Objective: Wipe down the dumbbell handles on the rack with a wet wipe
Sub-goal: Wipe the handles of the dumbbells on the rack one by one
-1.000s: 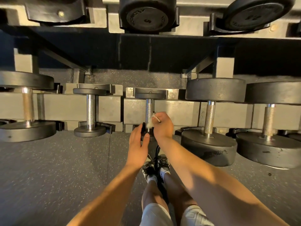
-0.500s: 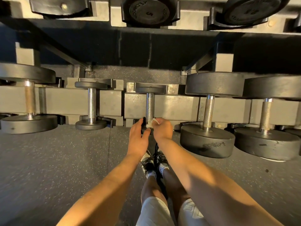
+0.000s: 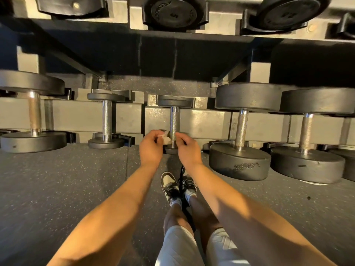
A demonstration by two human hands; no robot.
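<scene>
Our left hand [image 3: 151,148] pinches the crumpled wet wipe [image 3: 165,138] just beside the small dumbbell's knurled handle [image 3: 173,121] on the lower front edge of the rack [image 3: 201,120]. Our right hand [image 3: 189,150] curls at the handle's other side, and we cannot tell whether it grips. An upper dumbbell [image 3: 173,12] reads "5".

My wipe [image 3: 165,139] is white, the knurled handle [image 3: 174,120] silver, the dumbbell heads [image 3: 239,164] black, the floor [image 3: 57,189] grey with pale speckles, my shoes [image 3: 170,184] black-and-white.
</scene>
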